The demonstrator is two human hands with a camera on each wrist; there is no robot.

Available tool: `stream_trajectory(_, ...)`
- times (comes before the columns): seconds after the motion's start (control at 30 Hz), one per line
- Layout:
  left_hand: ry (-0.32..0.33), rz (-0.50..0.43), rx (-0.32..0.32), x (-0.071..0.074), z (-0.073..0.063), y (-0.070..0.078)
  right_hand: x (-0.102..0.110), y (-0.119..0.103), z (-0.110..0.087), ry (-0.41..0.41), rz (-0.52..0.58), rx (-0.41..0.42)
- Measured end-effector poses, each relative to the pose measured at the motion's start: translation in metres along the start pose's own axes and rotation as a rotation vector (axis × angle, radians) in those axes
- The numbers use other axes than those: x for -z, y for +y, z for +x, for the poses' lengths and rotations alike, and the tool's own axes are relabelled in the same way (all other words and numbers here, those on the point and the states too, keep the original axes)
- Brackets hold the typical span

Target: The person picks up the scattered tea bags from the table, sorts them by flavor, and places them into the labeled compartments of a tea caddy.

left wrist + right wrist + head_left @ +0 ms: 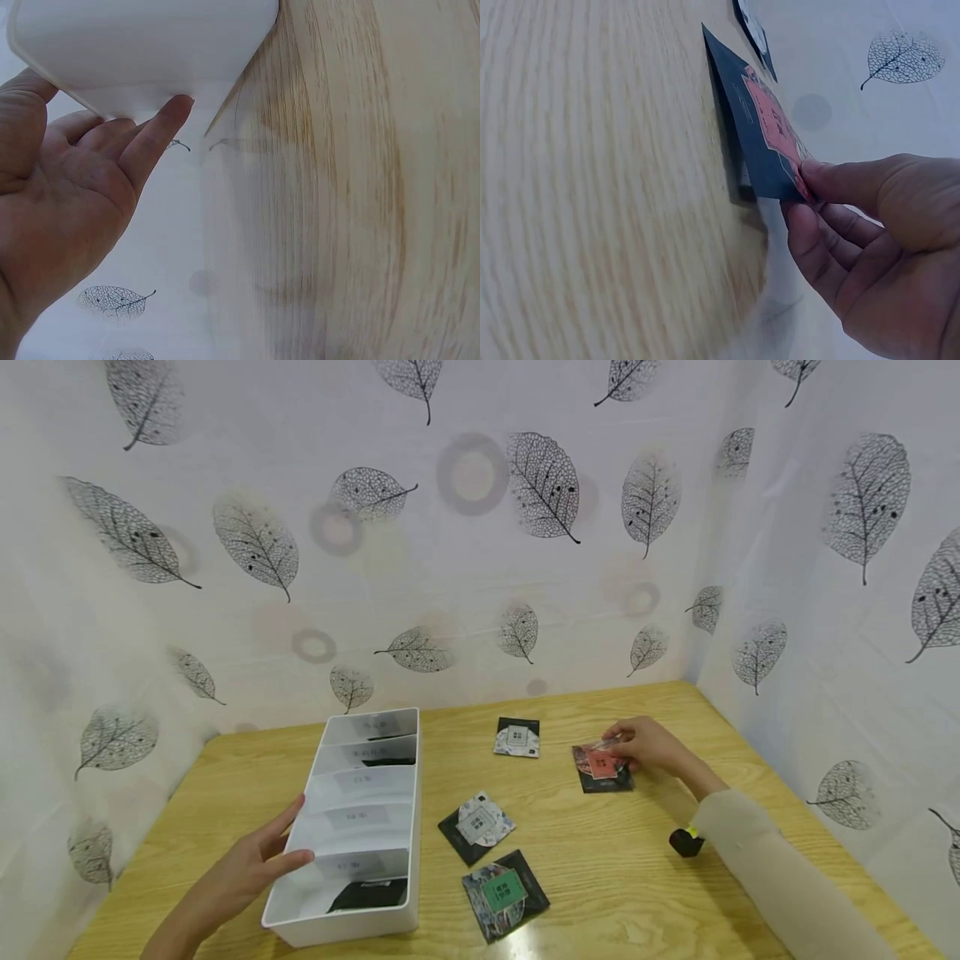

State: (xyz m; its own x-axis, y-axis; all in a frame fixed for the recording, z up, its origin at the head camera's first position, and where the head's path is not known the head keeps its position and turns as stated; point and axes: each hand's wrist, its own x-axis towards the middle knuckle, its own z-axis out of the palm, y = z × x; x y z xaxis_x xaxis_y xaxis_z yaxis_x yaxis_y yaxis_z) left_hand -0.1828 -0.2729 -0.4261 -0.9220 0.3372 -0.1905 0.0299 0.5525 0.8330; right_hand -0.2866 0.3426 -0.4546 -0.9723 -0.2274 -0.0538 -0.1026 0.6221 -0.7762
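Observation:
My left hand (251, 868) holds the long side of a white divided box (414, 827), thumb at the rim. In the left wrist view the fingers (161, 139) lie against its outer wall. Dark packets sit in the nearest compartment and in the far ones. Over at the right, my right hand (648, 747) pinches a square sachet with a red label (602, 764) by its corner between thumb and fingers. The right wrist view shows this sachet (769, 127) tilted, its far part raised off the wood.
Three more sachets lie on the wooden table (600, 877): a white-labelled one (517, 737) at the back, another white-labelled one (476, 827) beside the box, and a green-labelled one (506, 895) in front. A leaf-patterned curtain (465, 568) borders the table behind and at the sides.

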Motion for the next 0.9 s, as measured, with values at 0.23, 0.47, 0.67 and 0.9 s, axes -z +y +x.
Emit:
stream_trajectory(0.23, 0.0, 0.002, 0.005, 0.0, 0.0, -0.002, 0.005, -0.005, -0.011, 0.019, 0.051, 0.033)
stream_trajectory(0.47, 0.002, -0.006, 0.009, 0.0, 0.001, -0.003, 0.008, -0.01, -0.022, 0.023, 0.117, 0.064)
stream_trajectory(0.67, 0.002, -0.01, 0.003, 0.0, 0.001, -0.004, 0.002, -0.016, -0.025, 0.014, 0.215, 0.074)
stream_trajectory(0.9, -0.003, -0.01, -0.002, 0.001, 0.002, -0.002, -0.03, -0.057, -0.021, -0.023, 0.231, 0.197)
